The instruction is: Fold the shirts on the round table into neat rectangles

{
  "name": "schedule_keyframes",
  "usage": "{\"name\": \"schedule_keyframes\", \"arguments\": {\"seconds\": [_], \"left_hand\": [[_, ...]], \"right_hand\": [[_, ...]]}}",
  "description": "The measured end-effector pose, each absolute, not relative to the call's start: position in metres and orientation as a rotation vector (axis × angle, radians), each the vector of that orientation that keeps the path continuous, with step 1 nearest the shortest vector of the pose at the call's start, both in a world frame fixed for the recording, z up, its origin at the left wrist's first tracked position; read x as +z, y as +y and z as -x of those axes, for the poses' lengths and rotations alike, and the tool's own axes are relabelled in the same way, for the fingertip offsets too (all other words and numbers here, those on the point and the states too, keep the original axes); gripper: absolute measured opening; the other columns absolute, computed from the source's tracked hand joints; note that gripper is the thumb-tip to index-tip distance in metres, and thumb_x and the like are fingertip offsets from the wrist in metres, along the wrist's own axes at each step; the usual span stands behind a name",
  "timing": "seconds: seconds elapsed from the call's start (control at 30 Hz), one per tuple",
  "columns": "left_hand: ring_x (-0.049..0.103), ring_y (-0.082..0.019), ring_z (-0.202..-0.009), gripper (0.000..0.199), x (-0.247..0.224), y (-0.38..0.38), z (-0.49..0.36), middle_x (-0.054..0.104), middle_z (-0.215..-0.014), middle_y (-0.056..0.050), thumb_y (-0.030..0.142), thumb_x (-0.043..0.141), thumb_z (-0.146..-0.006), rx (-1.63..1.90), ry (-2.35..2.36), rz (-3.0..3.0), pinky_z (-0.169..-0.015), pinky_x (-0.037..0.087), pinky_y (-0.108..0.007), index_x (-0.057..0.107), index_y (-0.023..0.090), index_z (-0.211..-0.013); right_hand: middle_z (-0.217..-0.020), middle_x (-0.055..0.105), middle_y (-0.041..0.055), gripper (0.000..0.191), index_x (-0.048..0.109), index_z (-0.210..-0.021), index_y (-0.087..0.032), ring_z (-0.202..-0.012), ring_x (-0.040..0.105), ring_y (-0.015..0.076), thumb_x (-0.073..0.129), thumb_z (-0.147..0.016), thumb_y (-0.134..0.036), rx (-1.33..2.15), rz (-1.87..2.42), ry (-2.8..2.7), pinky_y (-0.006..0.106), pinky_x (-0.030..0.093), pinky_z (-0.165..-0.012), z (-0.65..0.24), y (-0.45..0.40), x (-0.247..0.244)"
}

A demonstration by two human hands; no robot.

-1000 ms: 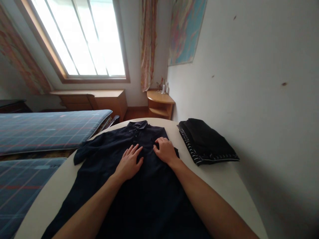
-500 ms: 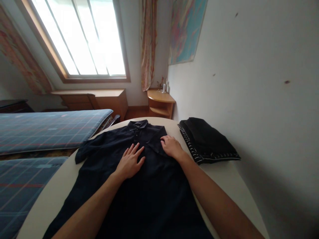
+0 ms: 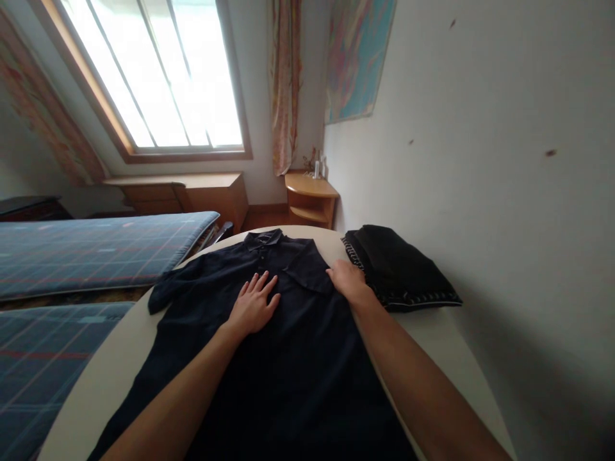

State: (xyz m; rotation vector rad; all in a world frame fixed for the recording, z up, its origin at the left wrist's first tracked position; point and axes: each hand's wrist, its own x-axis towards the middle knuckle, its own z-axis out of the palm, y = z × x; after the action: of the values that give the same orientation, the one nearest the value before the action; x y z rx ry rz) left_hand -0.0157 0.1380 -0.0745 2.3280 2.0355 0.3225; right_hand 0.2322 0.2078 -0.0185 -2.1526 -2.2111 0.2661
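Observation:
A dark navy polo shirt (image 3: 288, 358) lies front up on the table, its collar (image 3: 263, 239) at the far end. One sleeve (image 3: 307, 266), on the right, is folded inward over the chest; the other (image 3: 173, 291) spreads out to the left. My left hand (image 3: 254, 304) rests flat on the shirt's chest with fingers spread. At the folded right edge, my right hand (image 3: 346, 278) has its fingers curled in a pinch on the fabric; its fingertips are partly hidden.
A folded black garment (image 3: 398, 262) with white stitch-like trim lies on the round white table (image 3: 461, 378), right of the shirt. The wall (image 3: 504, 256) borders the table on the right. Beds with plaid blue mattresses (image 3: 106, 250) stand left; a corner shelf (image 3: 312, 186) is beyond.
My right hand has moved right, from on top of the folded sleeve to the shirt's outer right edge, and its fingers have curled in. My left hand has stayed nearly in place.

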Motion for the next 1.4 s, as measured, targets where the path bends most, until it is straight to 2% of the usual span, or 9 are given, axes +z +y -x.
{"name": "schedule_keyframes", "arguments": {"seconds": [0.1, 0.2, 0.37, 0.47, 0.6, 0.87, 1.03, 1.2, 1.4], "left_hand": [[0.021, -0.032, -0.151, 0.057, -0.075, 0.148, 0.012, 0.029, -0.163, -0.006, 0.047, 0.041, -0.101, 0.325, 2.067, -2.303, -0.121, 0.023, -0.052, 0.04, 0.026, -0.154], [0.021, -0.032, -0.151, 0.057, -0.077, 0.155, 0.012, 0.029, -0.163, -0.006, 0.047, 0.042, -0.101, 0.355, 2.058, -2.306, -0.121, 0.023, -0.052, 0.04, 0.026, -0.154], [0.023, -0.032, -0.151, 0.056, -0.079, 0.155, 0.016, 0.032, -0.162, -0.007, 0.046, 0.044, -0.1, 0.448, 1.987, -2.344, -0.12, 0.025, -0.053, 0.043, 0.024, -0.152], [0.024, -0.031, -0.151, 0.055, -0.078, 0.15, 0.016, 0.038, -0.159, -0.007, 0.044, 0.044, -0.101, 0.532, 1.911, -2.404, -0.12, 0.025, -0.053, 0.043, 0.024, -0.152], [0.026, -0.026, -0.15, 0.055, -0.075, 0.144, 0.015, 0.037, -0.16, -0.004, 0.042, 0.043, -0.101, 0.539, 1.722, -2.532, -0.122, 0.025, -0.048, 0.04, 0.027, -0.153], [0.027, -0.026, -0.15, 0.054, -0.074, 0.145, 0.014, 0.034, -0.161, -0.005, 0.048, 0.042, -0.1, 0.408, 1.682, -2.532, -0.122, 0.023, -0.049, 0.046, 0.027, -0.15], [0.025, -0.028, -0.151, 0.054, -0.072, 0.144, 0.015, 0.033, -0.162, -0.004, 0.05, 0.045, -0.099, 0.372, 1.649, -2.54, -0.122, 0.021, -0.051, 0.046, 0.03, -0.15], [0.027, -0.027, -0.15, 0.05, -0.072, 0.144, 0.014, 0.038, -0.159, -0.003, 0.045, 0.047, -0.099, 0.412, 1.647, -2.533, -0.122, 0.021, -0.052, 0.051, 0.029, -0.146], [0.034, -0.028, -0.147, 0.05, -0.075, 0.145, 0.015, 0.046, -0.155, -0.004, 0.038, 0.049, -0.097, 0.536, 1.637, -2.526, -0.122, 0.025, -0.052, 0.05, 0.026, -0.146]], "right_hand": [[-0.123, 0.065, 0.0224, 0.036, 0.057, -0.129, -0.01, -0.114, 0.064, 0.0297, 0.045, -0.101, -0.031, 0.091, 2.07, -2.129, 0.037, 0.048, -0.093, -0.228, 0.207, -0.022], [-0.137, 0.058, 0.0189, 0.042, 0.054, -0.135, -0.015, -0.126, 0.054, 0.0291, 0.048, -0.1, -0.039, 0.002, 1.813, -2.204, 0.041, 0.041, -0.105, -0.22, 0.207, -0.031], [-0.161, 0.034, 0.0081, 0.061, 0.04, -0.152, -0.026, -0.15, 0.025, 0.028, 0.037, -0.1, -0.059, 0.224, 1.588, -2.426, 0.051, 0.014, -0.121, -0.208, 0.205, -0.058], [-0.163, 0.03, 0.0058, 0.065, 0.041, -0.152, -0.029, -0.152, 0.018, 0.03, 0.034, -0.098, -0.065, 0.269, 1.604, -2.415, 0.052, 0.011, -0.121, -0.208, 0.206, -0.067], [-0.16, 0.037, 0.0067, 0.057, 0.053, -0.144, -0.029, -0.148, 0.029, 0.0279, 0.028, -0.102, -0.059, 0.275, 1.663, -2.271, 0.045, 0.021, -0.119, -0.214, 0.212, -0.064], [-0.137, 0.058, 0.0187, 0.049, 0.053, -0.139, -0.01, -0.126, 0.055, 0.0274, 0.05, -0.097, -0.036, 0.176, 1.92, -2.093, 0.033, 0.04, -0.105, -0.231, 0.223, -0.046], [-0.126, 0.064, 0.0171, 0.045, 0.055, -0.137, -0.015, -0.117, 0.061, 0.0272, 0.054, -0.095, -0.032, 0.221, 2.059, -2.092, 0.034, 0.044, -0.097, -0.236, 0.22, -0.038], [-0.139, 0.057, 0.013, 0.044, 0.054, -0.14, -0.023, -0.126, 0.053, 0.028, 0.047, -0.099, -0.038, 0.042, 1.836, -2.215, 0.038, 0.041, -0.102, -0.221, 0.211, -0.044], [-0.133, 0.059, 0.0203, 0.056, 0.051, -0.141, -0.014, -0.12, 0.057, 0.0334, 0.048, -0.096, -0.049, 0.067, 1.994, -2.1, 0.042, 0.045, -0.097, -0.215, 0.206, -0.038]]}}
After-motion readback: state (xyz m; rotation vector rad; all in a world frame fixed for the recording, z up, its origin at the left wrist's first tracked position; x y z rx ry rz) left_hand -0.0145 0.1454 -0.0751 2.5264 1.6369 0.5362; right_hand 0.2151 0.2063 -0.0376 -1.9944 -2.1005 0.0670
